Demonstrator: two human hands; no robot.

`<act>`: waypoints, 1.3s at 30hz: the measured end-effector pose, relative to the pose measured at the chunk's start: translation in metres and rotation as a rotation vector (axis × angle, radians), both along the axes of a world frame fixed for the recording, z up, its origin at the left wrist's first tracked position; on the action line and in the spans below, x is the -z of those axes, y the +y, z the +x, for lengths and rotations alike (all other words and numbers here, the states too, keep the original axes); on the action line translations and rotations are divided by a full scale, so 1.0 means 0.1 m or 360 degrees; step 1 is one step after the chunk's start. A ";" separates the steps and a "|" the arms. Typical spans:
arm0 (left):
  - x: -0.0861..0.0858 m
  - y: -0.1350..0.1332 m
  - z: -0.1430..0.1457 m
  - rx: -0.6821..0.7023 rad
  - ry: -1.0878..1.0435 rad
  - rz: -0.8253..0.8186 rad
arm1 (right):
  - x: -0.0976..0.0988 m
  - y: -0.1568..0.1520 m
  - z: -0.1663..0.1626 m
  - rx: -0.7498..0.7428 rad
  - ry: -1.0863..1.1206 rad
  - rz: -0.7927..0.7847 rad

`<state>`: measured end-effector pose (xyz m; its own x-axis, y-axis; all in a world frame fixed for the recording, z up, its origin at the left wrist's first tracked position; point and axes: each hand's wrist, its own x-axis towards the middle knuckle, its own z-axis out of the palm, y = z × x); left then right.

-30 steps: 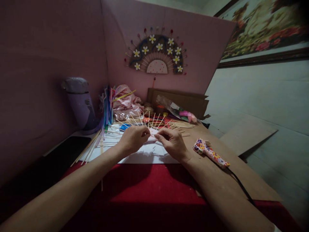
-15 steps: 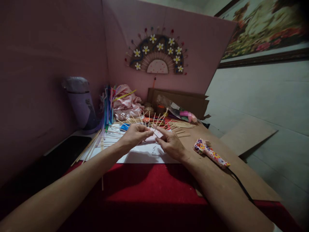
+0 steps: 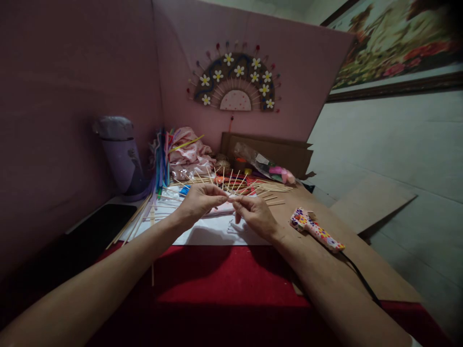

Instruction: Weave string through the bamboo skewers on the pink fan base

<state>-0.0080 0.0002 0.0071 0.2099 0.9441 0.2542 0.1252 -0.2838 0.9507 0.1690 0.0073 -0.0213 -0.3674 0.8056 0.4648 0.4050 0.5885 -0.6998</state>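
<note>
My left hand (image 3: 198, 203) and my right hand (image 3: 256, 215) meet fingertip to fingertip over the white sheet (image 3: 206, 236). Both are closed in a pinch, and what sits between the fingers is too small to make out. Just beyond and below them lies a pink half-round piece (image 3: 221, 210), partly covered by my hands. Thin wooden sticks (image 3: 223, 177) fan outward around it. A blue bit of material (image 3: 184, 190) lies beside my left hand.
A flower-patterned glue gun (image 3: 316, 228) with a black cord rests on brown cardboard (image 3: 361, 258) at right. Behind are pipe cleaners (image 3: 162, 161), pink cloth (image 3: 190, 149) and a plastic bag (image 3: 258, 161). A purple cup (image 3: 121, 161) stands left. A decorated fan (image 3: 235, 72) hangs on the pink board.
My fingertips have drawn closer together, and the right fingers have curled in. The thin yellowish strand above my right hand no longer shows; a yellow round thing behind is visible.
</note>
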 end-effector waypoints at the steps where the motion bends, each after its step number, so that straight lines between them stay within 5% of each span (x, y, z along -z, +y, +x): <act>1: 0.00 0.00 0.00 -0.0009 0.0057 0.0129 | -0.01 0.01 0.00 -0.0089 0.0130 -0.0090; 6: 0.07 -0.03 0.01 -0.0062 0.0597 0.0781 | -0.07 0.00 -0.01 -0.0474 0.0661 -0.0678; 12: 0.11 -0.04 -0.04 -0.0109 0.1028 0.1118 | -0.08 -0.02 0.00 -0.0498 0.0587 -0.0871; 17: 0.08 0.01 -0.08 -0.0114 0.1023 0.1164 | -0.09 -0.02 0.01 -0.0424 0.0531 -0.0778; 21: 0.08 0.05 -0.07 -0.0302 0.1098 0.0927 | -0.08 -0.01 0.00 -0.0303 0.0420 -0.0580; 26: 0.09 0.12 -0.09 -0.0157 0.0705 0.0604 | -0.05 0.03 -0.02 -0.0102 0.0332 -0.0274; 29: 0.06 0.14 -0.15 -0.0481 0.0497 0.0774 | -0.04 0.05 -0.01 -0.0022 0.0292 -0.0245; 33: 0.03 0.08 -0.15 -0.0837 0.0453 0.1335 | 0.00 0.06 -0.01 0.0118 0.0155 -0.0101; 36: 0.09 0.02 -0.03 -0.0519 0.0555 0.1565 | 0.02 0.05 -0.02 0.0187 0.0031 0.0047; 39: 0.19 0.02 0.07 -0.0273 0.0740 0.1422 | 0.02 0.02 -0.02 0.0177 -0.0005 0.0153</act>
